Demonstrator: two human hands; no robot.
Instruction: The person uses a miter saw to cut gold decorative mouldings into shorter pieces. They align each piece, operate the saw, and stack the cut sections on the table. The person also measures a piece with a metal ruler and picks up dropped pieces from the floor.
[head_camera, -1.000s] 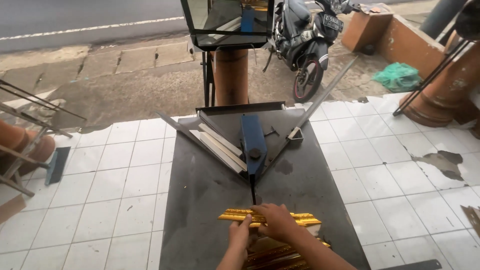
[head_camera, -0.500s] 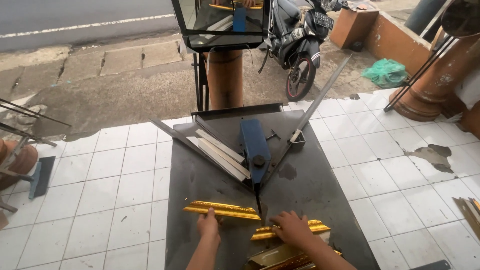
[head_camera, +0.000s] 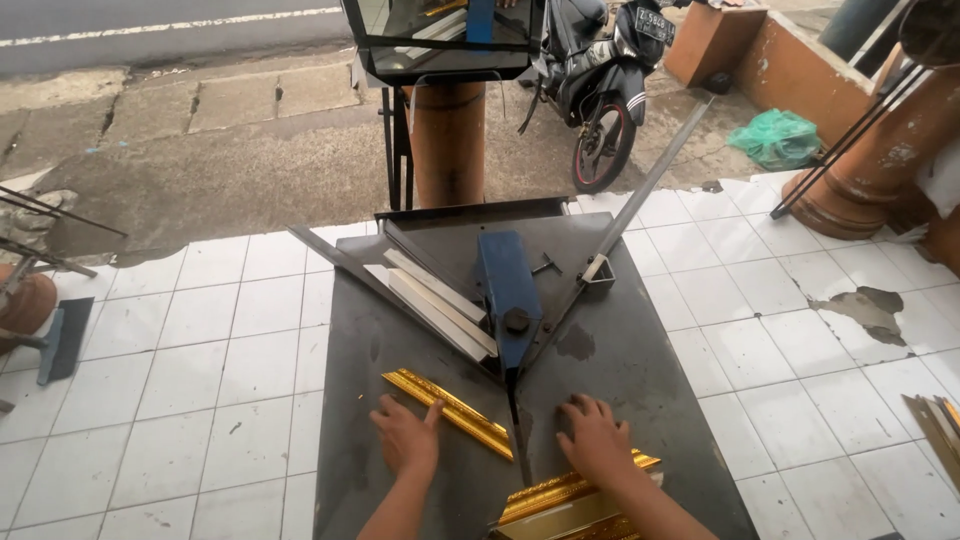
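Pressing one gold strip (head_camera: 448, 411) flat at seven o'clock of the blue cutter (head_camera: 508, 297), the left hand (head_camera: 405, 440) rests open while the right hand (head_camera: 595, 438), fingers spread, holds uncut moulding (head_camera: 570, 490) at five o'clock.

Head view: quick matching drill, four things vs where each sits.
Things:
1. left hand
2. right hand
3. blue cutter
4. green bag

Places:
A. on the ground past the tiles, near a motorbike
B. middle of the dark table
C. on a gold moulding strip left of the slot
D. flat on the table, right of the slot

Pairs: 1-C, 2-D, 3-B, 4-A
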